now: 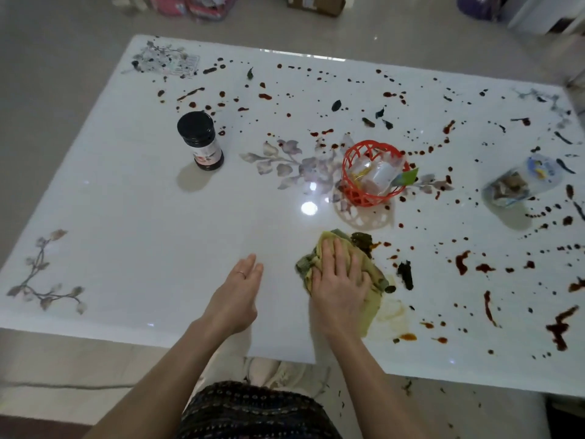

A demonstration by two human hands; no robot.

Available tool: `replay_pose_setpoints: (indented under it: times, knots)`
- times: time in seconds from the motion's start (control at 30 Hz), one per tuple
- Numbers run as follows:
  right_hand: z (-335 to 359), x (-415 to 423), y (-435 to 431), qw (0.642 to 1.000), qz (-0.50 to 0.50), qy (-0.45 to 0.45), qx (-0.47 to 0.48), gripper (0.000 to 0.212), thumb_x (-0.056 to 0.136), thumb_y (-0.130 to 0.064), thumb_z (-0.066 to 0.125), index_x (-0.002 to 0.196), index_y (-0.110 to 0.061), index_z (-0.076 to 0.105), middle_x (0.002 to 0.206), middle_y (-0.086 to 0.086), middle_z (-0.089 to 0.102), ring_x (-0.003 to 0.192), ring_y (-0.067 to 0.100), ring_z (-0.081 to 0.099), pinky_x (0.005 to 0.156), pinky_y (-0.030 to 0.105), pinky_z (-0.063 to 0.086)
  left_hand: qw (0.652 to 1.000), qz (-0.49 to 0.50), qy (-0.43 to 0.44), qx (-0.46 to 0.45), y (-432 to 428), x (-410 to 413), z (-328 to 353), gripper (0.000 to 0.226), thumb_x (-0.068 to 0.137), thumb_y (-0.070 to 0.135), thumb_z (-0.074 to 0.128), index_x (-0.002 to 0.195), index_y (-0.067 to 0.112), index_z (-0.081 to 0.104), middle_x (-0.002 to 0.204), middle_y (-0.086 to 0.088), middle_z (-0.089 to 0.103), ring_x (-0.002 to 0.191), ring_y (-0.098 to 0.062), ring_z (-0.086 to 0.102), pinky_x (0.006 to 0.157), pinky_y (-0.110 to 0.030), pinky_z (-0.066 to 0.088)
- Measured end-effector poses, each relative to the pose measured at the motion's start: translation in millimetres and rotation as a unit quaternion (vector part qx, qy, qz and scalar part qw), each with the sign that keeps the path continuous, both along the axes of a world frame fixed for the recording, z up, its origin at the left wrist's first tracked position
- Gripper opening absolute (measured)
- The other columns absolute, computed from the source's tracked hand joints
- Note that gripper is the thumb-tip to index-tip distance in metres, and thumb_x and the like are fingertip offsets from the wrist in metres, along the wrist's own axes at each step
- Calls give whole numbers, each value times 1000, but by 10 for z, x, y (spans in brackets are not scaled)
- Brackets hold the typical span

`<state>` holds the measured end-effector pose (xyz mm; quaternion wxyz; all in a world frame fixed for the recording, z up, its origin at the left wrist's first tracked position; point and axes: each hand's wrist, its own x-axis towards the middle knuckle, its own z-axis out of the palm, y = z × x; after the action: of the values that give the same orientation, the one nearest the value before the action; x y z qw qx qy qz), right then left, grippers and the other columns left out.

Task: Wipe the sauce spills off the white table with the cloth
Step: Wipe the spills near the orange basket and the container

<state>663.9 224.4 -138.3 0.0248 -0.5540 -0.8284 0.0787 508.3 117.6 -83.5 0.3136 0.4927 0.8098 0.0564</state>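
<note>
Right hand: flat on the cloth, fingers straight, pressing it down, not clutching.
Cloth: yellow-green, stained, bunched; on the table near its near edge, right of centre.
Left hand: released, fingers straight, just left of the cloth.
Sauce spills: red-brown spots, right and far areas.
Basket: red, just beyond the cloth.
Jar: black lid, upright, far left.

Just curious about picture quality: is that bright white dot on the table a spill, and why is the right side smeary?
Head view: the dot is light glare on the table, not a spill; jar and basket cast shadows toward the camera; the bag at right is blurred; table edges bow, wide-angle distortion.
</note>
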Motion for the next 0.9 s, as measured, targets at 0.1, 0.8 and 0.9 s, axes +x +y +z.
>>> replay_pose_setpoints:
  times: [0.1,0.8,0.9]
  knots:
    - [2,-126,-204,1000,15,-3,-3,60,92,-39,42,151,-24,39,153,3,40,136,37,37,93,53,37,1000,2,-3,8,-7,-19,-29,67,91,-2,33,149,13,3,157,-2,-9,144,-16,-5,115,-26,9]
    - [95,-714,711,999,26,-38,-28,64,100,-58,25,157,-32,14,164,-6,17,142,26,20,100,46,27,1000,-3,2,-1,19,-67,-3,67,92,1,34,149,17,3,156,3,-9,143,-14,-5,114,-25,13]
    - [84,-438,651,999,-25,-41,-1,65,99,-57,28,156,-30,20,160,-3,28,140,28,26,96,43,28,999,17,15,24,32,-39,-2,62,93,2,34,148,16,10,157,1,0,143,-16,1,111,-26,23]
